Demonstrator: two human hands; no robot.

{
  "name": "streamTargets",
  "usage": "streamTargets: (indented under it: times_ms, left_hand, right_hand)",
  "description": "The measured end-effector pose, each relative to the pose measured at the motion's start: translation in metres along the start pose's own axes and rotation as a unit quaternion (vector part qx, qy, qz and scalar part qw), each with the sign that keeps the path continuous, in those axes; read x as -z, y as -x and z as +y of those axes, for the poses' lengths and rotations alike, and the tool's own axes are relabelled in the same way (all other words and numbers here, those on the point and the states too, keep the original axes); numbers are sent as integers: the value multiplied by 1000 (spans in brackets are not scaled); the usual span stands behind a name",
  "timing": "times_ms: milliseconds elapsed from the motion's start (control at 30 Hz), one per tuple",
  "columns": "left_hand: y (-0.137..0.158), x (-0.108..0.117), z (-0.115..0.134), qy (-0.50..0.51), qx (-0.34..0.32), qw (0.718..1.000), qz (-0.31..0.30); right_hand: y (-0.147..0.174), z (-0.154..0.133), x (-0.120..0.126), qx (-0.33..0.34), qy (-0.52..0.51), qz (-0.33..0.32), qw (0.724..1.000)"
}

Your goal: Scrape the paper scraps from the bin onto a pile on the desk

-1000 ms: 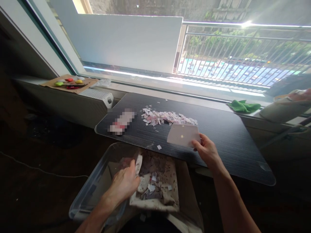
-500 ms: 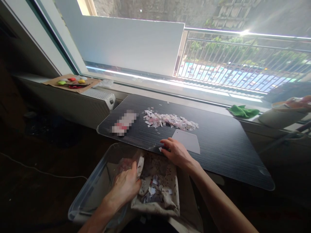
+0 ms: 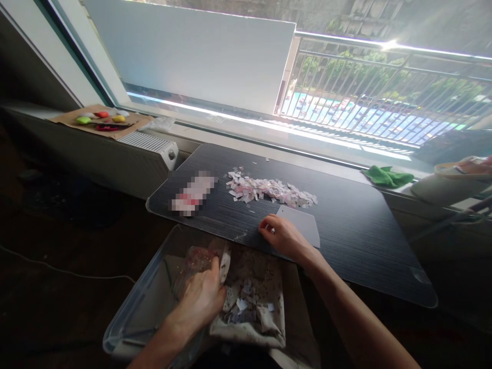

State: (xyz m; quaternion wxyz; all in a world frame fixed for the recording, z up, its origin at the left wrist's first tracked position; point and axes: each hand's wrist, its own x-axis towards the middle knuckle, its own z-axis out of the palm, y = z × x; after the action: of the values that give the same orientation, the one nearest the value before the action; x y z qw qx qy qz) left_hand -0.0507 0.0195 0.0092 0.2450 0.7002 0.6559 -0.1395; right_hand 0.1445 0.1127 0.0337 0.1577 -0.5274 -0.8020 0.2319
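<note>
My left hand point(image 3: 203, 292) is closed on the left rim of a fabric-lined box point(image 3: 282, 307), with the thumb side up. Inside that box lie loose paper scraps point(image 3: 241, 303). My right hand point(image 3: 280, 233) hovers at the table's near edge, fingers curled in a pinch, a small white paper scrap point(image 3: 272, 230) showing between them. Just behind the hand, a grey flat scraper point(image 3: 303, 225) lies on the dark table point(image 3: 353, 246). Beyond it spreads a long heap of torn paper pieces point(image 3: 269, 189).
A clear plastic bin point(image 3: 130, 307) stands left of the lined box, with a transparent bag point(image 3: 198, 261) in it. A blurred-out item point(image 3: 194, 193) lies on the table's left end. A green cloth point(image 3: 388, 177) and a pale bucket point(image 3: 434, 182) are on the sill at right.
My right hand's fingers have curled in, and the scrap that lay by them on the table edge is now between them. My left hand keeps its grip. The view has shifted slightly.
</note>
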Motion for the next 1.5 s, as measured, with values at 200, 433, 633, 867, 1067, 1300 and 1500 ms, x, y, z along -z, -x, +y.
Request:
streamTargets:
  times_ms: [200, 433, 633, 867, 1067, 1300, 1500]
  left_hand:
    - [0, 1, 0, 5, 13, 1000, -11]
    - [-1, 2, 1, 3, 2, 1000, 0]
    - [-1, 2, 2, -7, 1, 1000, -13]
    - [-3, -4, 1, -22, 1, 1000, 4]
    - [-2, -2, 4, -24, 0, 1000, 4]
    - [-4, -4, 5, -16, -2, 1000, 3]
    - [-2, -3, 5, -8, -5, 1000, 6]
  right_hand:
    - [-12, 16, 3, -55, -149, 68, 985]
    - [-12, 16, 1, -87, -270, 48, 958]
    - [-15, 23, 2, -85, -246, 83, 962]
    - [-7, 21, 13, -86, -206, 101, 969]
    - [-7, 8, 8, -33, -130, 79, 988]
    - [-14, -7, 6, -29, -107, 63, 992]
    - [11, 36, 36, -70, 75, 98, 990]
